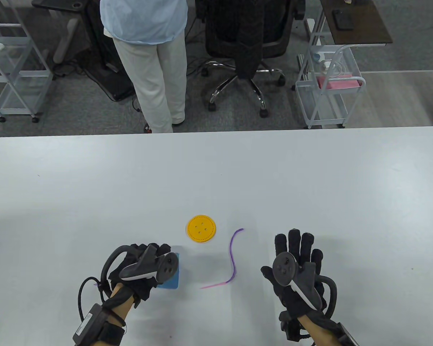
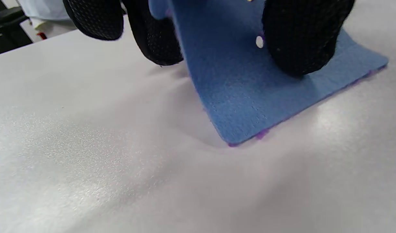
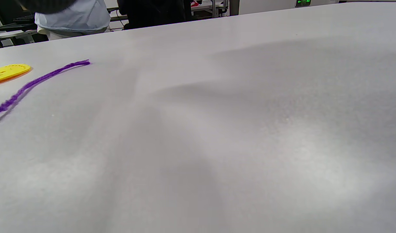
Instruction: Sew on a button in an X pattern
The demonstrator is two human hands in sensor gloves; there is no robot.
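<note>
A yellow felt button (image 1: pixel 201 229) with several holes lies flat on the white table (image 1: pixel 310 187); it also shows in the right wrist view (image 3: pixel 8 72). A purple yarn strand (image 1: pixel 232 258) lies curved to its right, also visible in the right wrist view (image 3: pixel 33 84). My left hand (image 1: pixel 144 265) grips a blue felt square (image 1: pixel 171 279), its edge lifted off the table; in the left wrist view the fingertips (image 2: pixel 301 35) pinch the blue felt (image 2: pixel 243 94), which has small punched holes. My right hand (image 1: pixel 297 259) rests flat on the table with fingers spread, holding nothing, right of the yarn.
A person in pale trousers (image 1: pixel 155 72) stands beyond the table's far edge beside a black office chair (image 1: pixel 247 43). White wire carts (image 1: pixel 328 86) stand on the floor at both sides.
</note>
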